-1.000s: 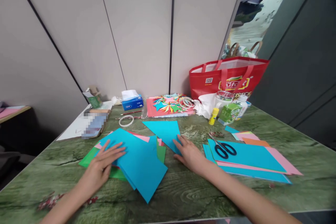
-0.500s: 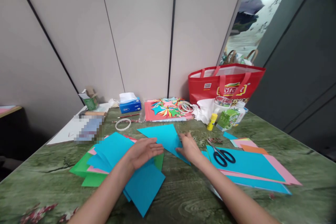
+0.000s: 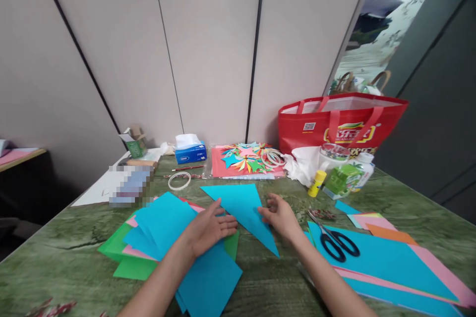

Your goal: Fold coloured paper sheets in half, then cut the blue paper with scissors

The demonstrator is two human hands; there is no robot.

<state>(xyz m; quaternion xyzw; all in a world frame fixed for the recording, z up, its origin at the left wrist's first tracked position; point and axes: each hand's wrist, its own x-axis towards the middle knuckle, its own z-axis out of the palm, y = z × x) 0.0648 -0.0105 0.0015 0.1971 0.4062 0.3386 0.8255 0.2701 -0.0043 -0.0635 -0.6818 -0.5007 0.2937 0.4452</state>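
Observation:
A blue paper triangle [image 3: 243,205] lies on the green marbled table between my two hands, its long edge toward me. My left hand [image 3: 211,228] is open, fingers spread, at the triangle's lower left edge and above a pile of blue, green and pink paper [image 3: 163,220]. Close to the triangle's right edge is my right hand [image 3: 280,215], open with its fingers slightly bent; whether the fingertips touch the paper is hard to tell. Black-handled scissors [image 3: 334,242] rest on a blue sheet [image 3: 386,257] at the right.
At the back stand a blue tissue box [image 3: 190,153], a red bag [image 3: 305,131], a yellow glue stick [image 3: 317,183] and a green box [image 3: 342,181]. Paper stars [image 3: 247,161] lie on red sheets. A tape roll [image 3: 179,181] sits behind the paper pile.
The view has shifted, so most things appear further right or lower. The triangle's right corner now points more toward me. My right hand has moved slightly away from the triangle.

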